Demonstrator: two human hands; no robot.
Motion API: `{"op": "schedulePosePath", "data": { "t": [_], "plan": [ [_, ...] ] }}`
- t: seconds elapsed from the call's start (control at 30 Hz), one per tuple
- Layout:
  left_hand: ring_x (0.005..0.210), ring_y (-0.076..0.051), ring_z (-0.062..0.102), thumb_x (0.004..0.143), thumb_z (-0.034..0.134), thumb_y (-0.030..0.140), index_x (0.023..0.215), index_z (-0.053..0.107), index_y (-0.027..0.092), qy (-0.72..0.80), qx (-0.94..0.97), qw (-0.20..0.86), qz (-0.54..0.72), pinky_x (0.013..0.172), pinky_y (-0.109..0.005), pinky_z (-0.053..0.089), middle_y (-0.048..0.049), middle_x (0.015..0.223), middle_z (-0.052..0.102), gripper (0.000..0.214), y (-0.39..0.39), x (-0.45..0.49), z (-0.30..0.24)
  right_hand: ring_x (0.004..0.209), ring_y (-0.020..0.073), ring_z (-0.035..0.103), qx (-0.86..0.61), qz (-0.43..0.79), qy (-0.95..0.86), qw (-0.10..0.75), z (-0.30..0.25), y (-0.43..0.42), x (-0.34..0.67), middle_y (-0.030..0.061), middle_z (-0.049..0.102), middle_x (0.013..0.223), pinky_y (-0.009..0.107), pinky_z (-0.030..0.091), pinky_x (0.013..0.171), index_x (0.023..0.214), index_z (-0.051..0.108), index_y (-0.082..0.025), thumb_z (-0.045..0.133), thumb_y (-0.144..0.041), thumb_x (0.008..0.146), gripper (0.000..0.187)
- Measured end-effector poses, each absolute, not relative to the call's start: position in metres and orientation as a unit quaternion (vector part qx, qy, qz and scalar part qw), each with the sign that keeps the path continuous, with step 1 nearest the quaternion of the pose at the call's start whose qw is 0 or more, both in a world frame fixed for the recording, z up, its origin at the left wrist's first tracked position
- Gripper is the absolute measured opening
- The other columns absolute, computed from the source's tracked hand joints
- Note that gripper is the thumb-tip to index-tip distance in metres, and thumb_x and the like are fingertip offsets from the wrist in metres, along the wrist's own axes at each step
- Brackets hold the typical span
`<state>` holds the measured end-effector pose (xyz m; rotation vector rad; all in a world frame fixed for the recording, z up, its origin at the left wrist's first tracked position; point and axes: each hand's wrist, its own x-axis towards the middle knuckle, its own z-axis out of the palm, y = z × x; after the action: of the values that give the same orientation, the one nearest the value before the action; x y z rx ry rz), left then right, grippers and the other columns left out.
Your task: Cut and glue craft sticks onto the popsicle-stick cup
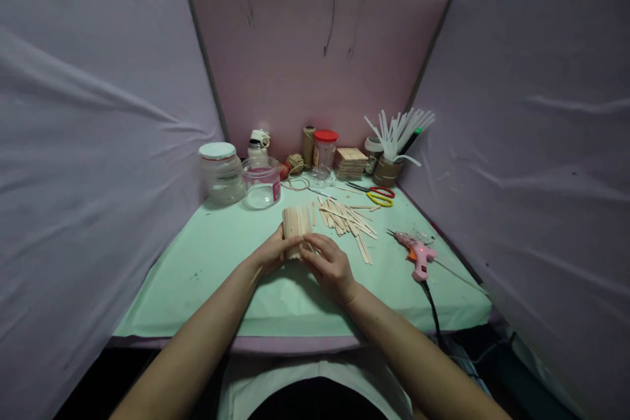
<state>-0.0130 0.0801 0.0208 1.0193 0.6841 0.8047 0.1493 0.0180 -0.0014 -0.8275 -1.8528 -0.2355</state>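
Observation:
A panel of wooden craft sticks [296, 226] stands upright in the middle of the green table cover [207, 269]. My left hand [272, 254] grips its lower left edge with curled fingers. My right hand [329, 266] is closed on its lower right edge, fingers pinched against the sticks. Both forearms reach in from the bottom of the view. A loose pile of craft sticks [347, 221] lies just right of the panel.
A pink glue gun [416, 253] with a black cord lies at the right. Scissors [377, 194], a stack of wooden pieces [351, 163], a cup of white glue sticks [394, 147], jars [221, 172] and twine [295, 163] line the back. Purple panels wall in three sides.

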Motion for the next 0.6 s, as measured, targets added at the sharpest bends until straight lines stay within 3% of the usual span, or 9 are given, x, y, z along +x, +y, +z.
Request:
{"op": "schedulePosePath", "data": {
  "t": [0.27, 0.6],
  "plan": [
    [0.077, -0.018, 0.066, 0.068, 0.078, 0.032, 0.119, 0.048, 0.018, 0.337, 0.446, 0.739, 0.376, 0.065, -0.026, 0.052, -0.0056, 0.093, 0.067, 0.060, 0.0800, -0.0119, 0.0207, 0.112, 0.0242, 0.060, -0.339, -0.111, -0.781, 0.512, 0.0001, 0.0159, 0.1484, 0.0111, 0.067, 0.115, 0.044, 0.057, 0.087, 0.107, 0.067, -0.026, 0.063, -0.015, 0.086, 0.024],
    [0.086, -0.018, 0.064, 0.068, 0.077, 0.032, 0.121, 0.045, 0.018, 0.351, 0.483, 0.676, 0.432, 0.073, -0.028, 0.051, -0.0057, 0.100, 0.065, 0.063, 0.0788, -0.0086, 0.0201, 0.109, 0.0248, 0.058, -0.350, -0.043, -0.781, 0.515, 0.0035, 0.0177, 0.1437, 0.0102, 0.065, 0.111, 0.045, 0.053, 0.090, 0.099, 0.065, -0.024, 0.064, -0.021, 0.086, 0.014]
  ]
}}
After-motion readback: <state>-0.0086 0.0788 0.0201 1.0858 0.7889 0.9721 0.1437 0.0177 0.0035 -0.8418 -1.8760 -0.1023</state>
